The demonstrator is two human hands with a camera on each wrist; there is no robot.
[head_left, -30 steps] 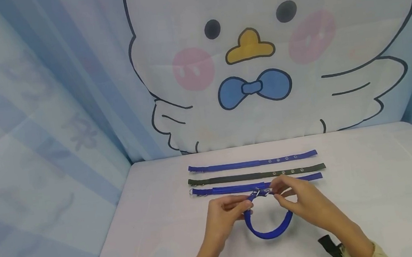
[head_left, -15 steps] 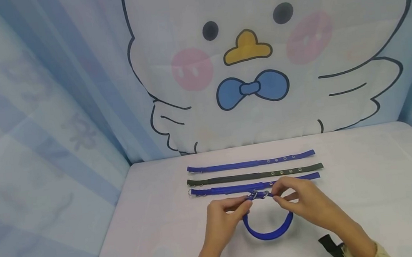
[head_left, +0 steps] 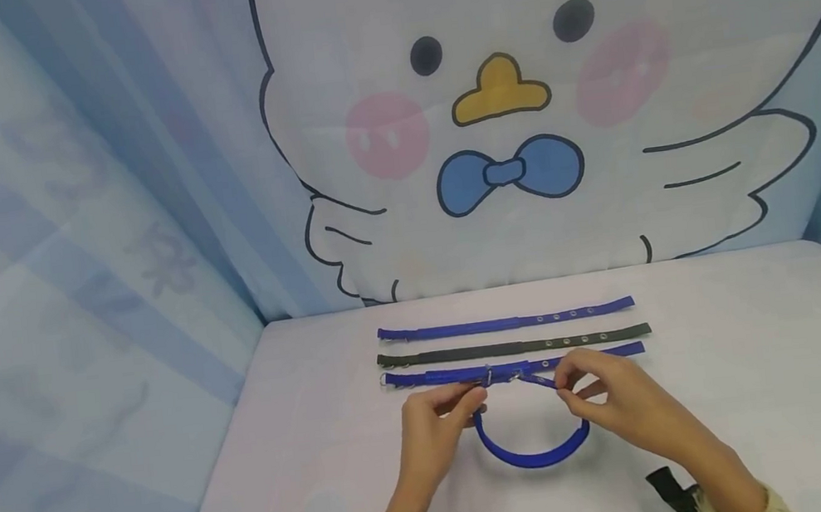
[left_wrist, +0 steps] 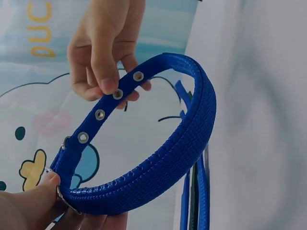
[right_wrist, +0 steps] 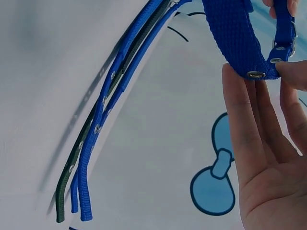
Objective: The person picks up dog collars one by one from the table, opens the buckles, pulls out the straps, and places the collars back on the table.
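Note:
A blue webbing collar point(head_left: 537, 460), bent into a loop with its padded band toward me, is held up by both hands. My left hand point(head_left: 430, 437) pinches it at the left, beside the metal buckle point(head_left: 489, 375). On the other side, my right hand point(head_left: 613, 397) pinches the narrow strap between thumb and fingers. The left wrist view shows a row of metal eyelets point(left_wrist: 100, 114) along that strap, with the right thumb right at one of them. A metal ring point(left_wrist: 67, 200) sits by the left fingers. In the right wrist view the padded band point(right_wrist: 235, 38) hangs above the right fingers.
Behind the hands, three collars lie flat in parallel rows: a blue one point(head_left: 463, 329) farthest, a dark green one point(head_left: 458, 354), and a blue one point(head_left: 438, 376) nearest, partly overlapped by the held collar. A cartoon-printed cloth point(head_left: 514, 245) stands behind the white table point(head_left: 768, 369).
My hands have drawn apart, left hand leftward and right hand rightward. More strap shows between the metal fittings and the right fingers, and the loop looks wider.

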